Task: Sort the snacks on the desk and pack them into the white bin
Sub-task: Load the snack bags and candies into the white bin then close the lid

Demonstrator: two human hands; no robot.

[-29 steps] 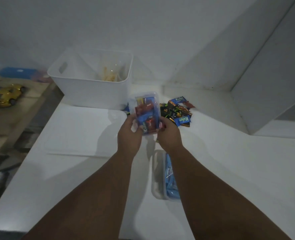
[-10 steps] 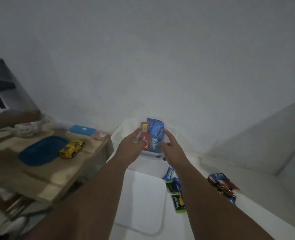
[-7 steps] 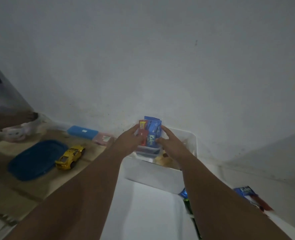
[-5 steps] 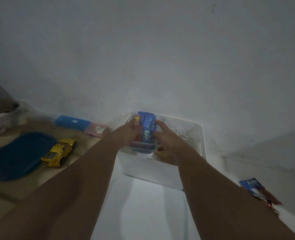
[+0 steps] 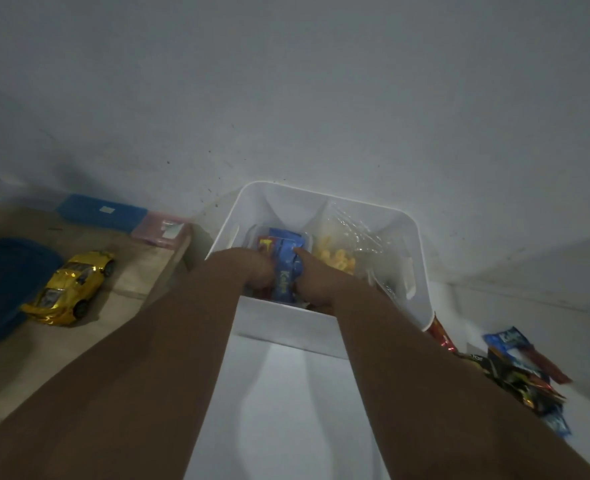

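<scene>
Clear snack box (image 5: 282,244) between both hands (image 5: 252,271) (image 5: 317,282)

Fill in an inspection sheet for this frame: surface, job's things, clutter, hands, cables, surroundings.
Surface: white desk, with the bin at its far end by the wall.
Job's things: white bin holds a clear bag of yellow snacks on its right side. A clear container of snack packets sits low in its left side. Loose snack packets lie on the desk to the right of the bin.
Clutter: yellow toy car, blue lid, blue box and pink box on the wooden table to the left.
Hands: left hand and right hand both grip the clear container inside the bin.
Cables: nothing seen.
Surroundings: plain white wall behind; dim light.
</scene>
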